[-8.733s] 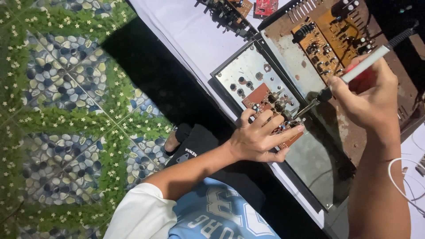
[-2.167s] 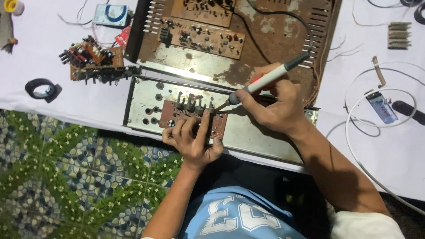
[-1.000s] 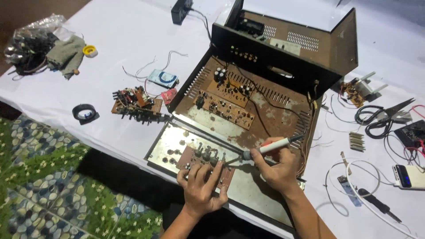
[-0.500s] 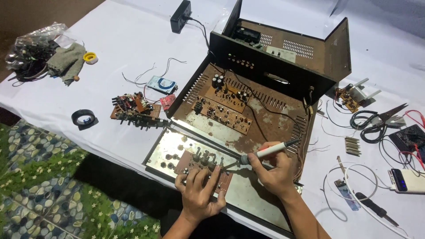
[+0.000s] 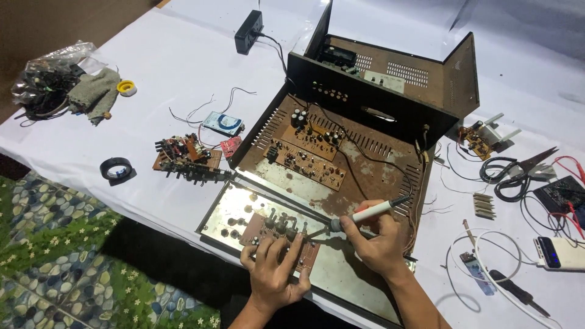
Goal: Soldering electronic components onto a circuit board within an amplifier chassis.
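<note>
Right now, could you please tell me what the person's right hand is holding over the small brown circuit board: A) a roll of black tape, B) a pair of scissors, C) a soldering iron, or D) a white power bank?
C: the right hand grips a soldering iron with its tip at the brown circuit board, which the left hand steadies.

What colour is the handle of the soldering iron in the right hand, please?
The soldering iron handle is white or light grey, seen in the head view.

Clear plastic bag (image 5: pixel 46 82) w/ dark cables, far left corner of worktop (image 5: pixel 177 67). Small blue-white panel meter (image 5: pixel 223 123), rectangular, left of the open chassis. White power bank (image 5: pixel 559 252) at right edge, its small dark display lit blue. No signs.
</note>
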